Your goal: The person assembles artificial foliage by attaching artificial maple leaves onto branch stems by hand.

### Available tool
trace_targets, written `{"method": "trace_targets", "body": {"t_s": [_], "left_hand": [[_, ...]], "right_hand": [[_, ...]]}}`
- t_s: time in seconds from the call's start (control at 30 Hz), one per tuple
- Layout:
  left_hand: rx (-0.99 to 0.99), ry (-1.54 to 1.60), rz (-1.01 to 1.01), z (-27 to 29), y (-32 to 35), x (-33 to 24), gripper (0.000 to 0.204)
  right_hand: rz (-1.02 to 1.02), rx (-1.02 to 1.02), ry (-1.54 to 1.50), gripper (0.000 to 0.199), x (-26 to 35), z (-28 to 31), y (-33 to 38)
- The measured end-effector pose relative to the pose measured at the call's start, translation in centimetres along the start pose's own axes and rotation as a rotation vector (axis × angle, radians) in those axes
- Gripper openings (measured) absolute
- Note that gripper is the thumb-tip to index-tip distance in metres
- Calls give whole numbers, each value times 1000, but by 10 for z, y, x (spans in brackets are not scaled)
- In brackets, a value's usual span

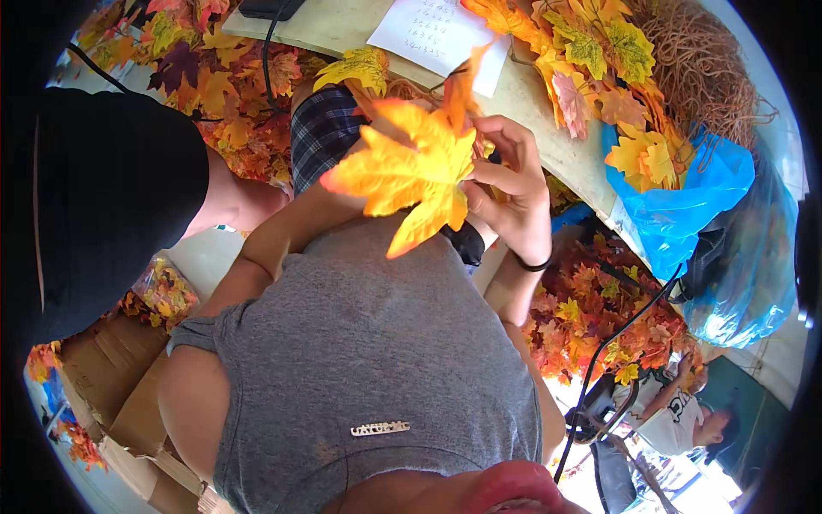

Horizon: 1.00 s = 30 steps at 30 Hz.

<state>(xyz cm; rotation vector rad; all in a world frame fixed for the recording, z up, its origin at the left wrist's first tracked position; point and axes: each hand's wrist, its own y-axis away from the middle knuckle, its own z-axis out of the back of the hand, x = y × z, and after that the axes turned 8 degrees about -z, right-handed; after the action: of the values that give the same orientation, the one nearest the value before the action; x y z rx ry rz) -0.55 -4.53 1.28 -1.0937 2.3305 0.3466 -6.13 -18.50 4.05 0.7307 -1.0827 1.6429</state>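
Observation:
A large yellow-orange artificial maple leaf [402,171] is held up in front of my chest. My right hand [518,188], with a dark band at the wrist, has its fingers curled at the leaf's right edge, thumb and forefinger pinched by its base. My left forearm [312,214] reaches up behind the leaf, which hides the left hand's fingers. An orange leaf [462,86] stands upright just above, and a yellow-green leaf [358,70] lies at the table edge near it.
The table [334,38] bears a handwritten paper sheet [441,38], more artificial leaves [591,43] and a brown fibrous tangle [698,68]. A blue plastic bag [676,206] hangs at its right edge. Heaped leaves [591,317], a cardboard box [120,368] and people [676,420] are around.

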Motion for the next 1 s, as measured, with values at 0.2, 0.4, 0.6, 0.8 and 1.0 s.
{"method": "trace_targets", "body": {"t_s": [0.2, 0.4, 0.6, 0.8, 1.0], "left_hand": [[4, 106, 61, 2, -3, -6, 15], [66, 12, -25, -11, -6, -17, 25], [52, -54, -188, -14, -6, -20, 21], [168, -315, -223, -11, -9, -45, 17], [174, -551, -412, -8, -12, -43, 17]], "right_hand": [[29, -351, -269, 18, -9, -18, 18], [-193, -528, -147, 21, -2, -33, 27], [-361, -473, -418, 15, 2, -43, 12], [-296, -384, -569, 13, -1, -52, 1], [-334, -146, -821, 13, -3, -45, -5]]}}
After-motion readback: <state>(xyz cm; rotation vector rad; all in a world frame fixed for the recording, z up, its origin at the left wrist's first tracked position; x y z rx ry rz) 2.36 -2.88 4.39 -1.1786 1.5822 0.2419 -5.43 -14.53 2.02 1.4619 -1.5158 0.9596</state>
